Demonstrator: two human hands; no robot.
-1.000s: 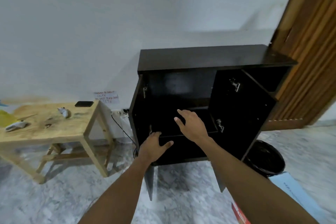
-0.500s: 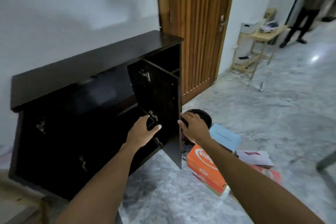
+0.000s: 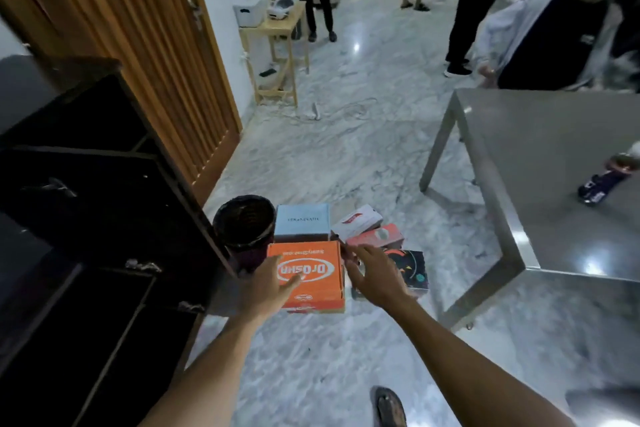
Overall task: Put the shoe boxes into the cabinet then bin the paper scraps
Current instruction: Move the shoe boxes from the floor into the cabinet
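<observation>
Several shoe boxes lie on the marble floor: an orange box (image 3: 308,276) nearest me, a light blue box (image 3: 302,221) behind it, a white box (image 3: 358,220), a red box (image 3: 375,236) and a dark patterned box (image 3: 410,269). My left hand (image 3: 266,289) hovers open over the orange box's left edge. My right hand (image 3: 375,274) is open with fingers spread, just right of the orange box and above the dark one. The dark cabinet (image 3: 86,218) stands open at the left. A black bin (image 3: 244,227) sits between the cabinet door and the boxes.
A grey metal table (image 3: 540,156) stands to the right with a small figure (image 3: 606,180) on it. A wooden door (image 3: 138,45) is behind the cabinet, a small wooden table (image 3: 277,45) beyond it. Several people stand at the back. My sandalled foot (image 3: 389,407) shows below.
My view has swung right from the cabinet interior to the boxes on the floor. Both hands left the cabinet door and now reach down over the orange box.
</observation>
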